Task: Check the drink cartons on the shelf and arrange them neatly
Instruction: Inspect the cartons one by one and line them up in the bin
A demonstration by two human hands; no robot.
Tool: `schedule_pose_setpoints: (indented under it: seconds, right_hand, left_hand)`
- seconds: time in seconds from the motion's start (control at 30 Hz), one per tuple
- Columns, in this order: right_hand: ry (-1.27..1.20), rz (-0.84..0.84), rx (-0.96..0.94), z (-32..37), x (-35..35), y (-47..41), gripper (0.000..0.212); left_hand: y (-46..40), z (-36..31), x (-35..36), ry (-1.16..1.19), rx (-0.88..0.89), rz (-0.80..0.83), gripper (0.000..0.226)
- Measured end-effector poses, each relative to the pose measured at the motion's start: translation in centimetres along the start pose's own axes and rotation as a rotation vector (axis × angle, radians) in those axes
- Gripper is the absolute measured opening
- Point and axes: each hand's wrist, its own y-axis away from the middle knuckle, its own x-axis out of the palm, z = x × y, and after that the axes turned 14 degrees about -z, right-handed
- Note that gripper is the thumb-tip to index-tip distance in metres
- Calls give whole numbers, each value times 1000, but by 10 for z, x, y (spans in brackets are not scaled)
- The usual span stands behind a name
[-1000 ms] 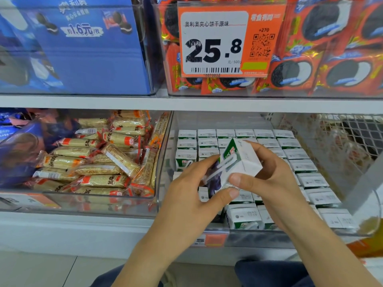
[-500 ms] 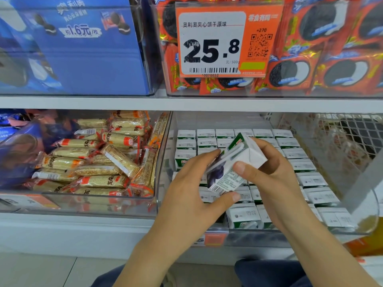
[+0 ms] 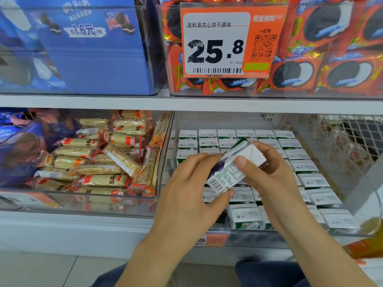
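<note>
Fingers (image 3: 240,162) around tilted, seemingly white-green carton (image 3: 232,170)

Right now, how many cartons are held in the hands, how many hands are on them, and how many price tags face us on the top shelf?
Held carton: 1
Hands gripping it: 2, left hand and right hand
Price tag: 1
Total: 4

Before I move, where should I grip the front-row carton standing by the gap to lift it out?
Take the front-row carton by its top edges, coming straight down from above. It stands upright with neighbours tight on its right, so only the top and the gap-side face are free. Both hands, left hand and right hand, currently hold the tilted carton.
</note>
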Motion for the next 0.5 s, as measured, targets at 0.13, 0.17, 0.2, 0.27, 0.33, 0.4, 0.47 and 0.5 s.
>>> schedule_pose_setpoints:
  seconds: [0.13, 0.17, 0.2, 0.27, 0.33, 0.4, 0.47, 0.5]
  right_hand:
    - [45, 35, 7, 1, 0, -2, 59]
    - [38, 54, -2, 2, -1, -2, 55]
    - [29, 81, -17, 3, -2, -2, 50]
    - [28, 144, -46, 3, -3, -1, 44]
    - [47, 200, -50, 2, -2, 1, 39]
    - [49, 221, -42, 1, -1, 3, 35]
    - [36, 204, -48, 0, 0, 4, 32]
    - [34, 190, -57, 1, 0, 4, 30]
  left_hand:
    - [0, -2, 0, 140, -116, -38, 49]
    - [-1, -2, -1, 212, -173, -37, 46]
    - [-2, -2, -3, 290, -237, -32, 42]
    - [-5, -2, -5, 453, -374, 0, 35]
    - [-8, -3, -7, 616, -485, 49, 33]
    - [-9, -2, -7, 722, -539, 90, 31]
    - [-10, -3, -8, 773, -541, 136, 29]
    - [-10, -2, -7, 777, -539, 149, 29]
